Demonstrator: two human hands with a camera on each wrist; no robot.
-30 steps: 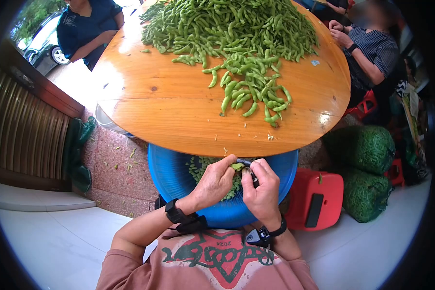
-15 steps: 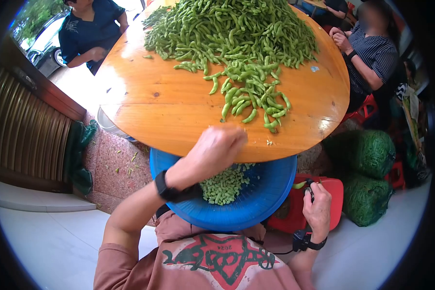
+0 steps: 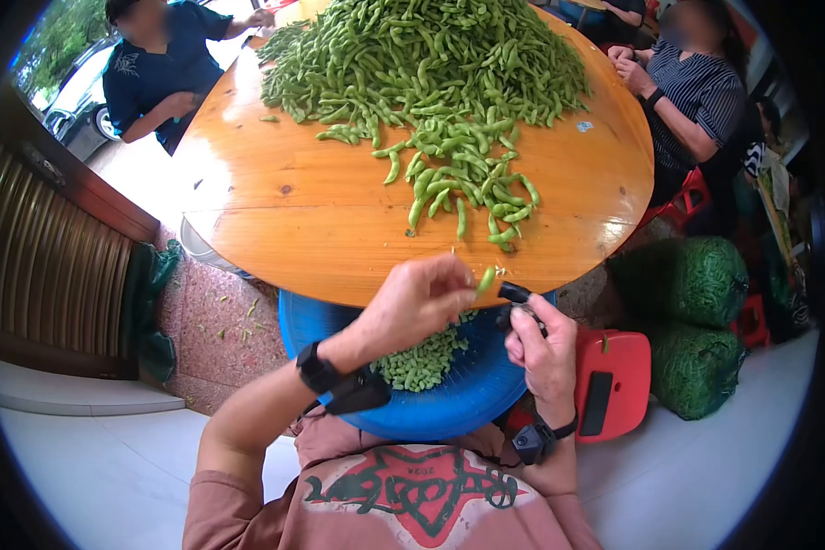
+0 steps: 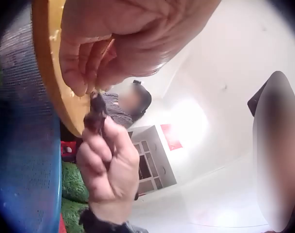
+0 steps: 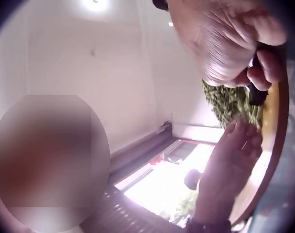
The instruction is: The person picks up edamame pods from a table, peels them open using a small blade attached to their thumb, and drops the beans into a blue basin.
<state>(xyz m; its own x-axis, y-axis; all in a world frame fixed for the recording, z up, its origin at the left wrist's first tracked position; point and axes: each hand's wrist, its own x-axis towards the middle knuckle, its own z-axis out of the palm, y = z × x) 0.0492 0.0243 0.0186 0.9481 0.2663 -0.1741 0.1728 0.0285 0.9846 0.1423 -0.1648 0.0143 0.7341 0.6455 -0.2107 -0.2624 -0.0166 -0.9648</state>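
Thumb and fingertips of my left hand pinch a green soybean pod above the near table edge. My right hand grips a small black tool, whose tip points at the pod with a short gap between. Its exact kind cannot be told. Below both hands, shelled green beans lie in a blue basin. The left wrist view has the tool close under the left fingertips. In the right wrist view, the right fingers curl round it.
A big heap of soybean pods covers the far part of the wooden table, with loose pods trailing nearer. A red stool and full green net bags stand at right. Other people sit or stand round the table.
Both hands first met at the tool over the basin. The right hand then swung out to the red stool while the left reached over the table; now they are close again, the left with a pod.
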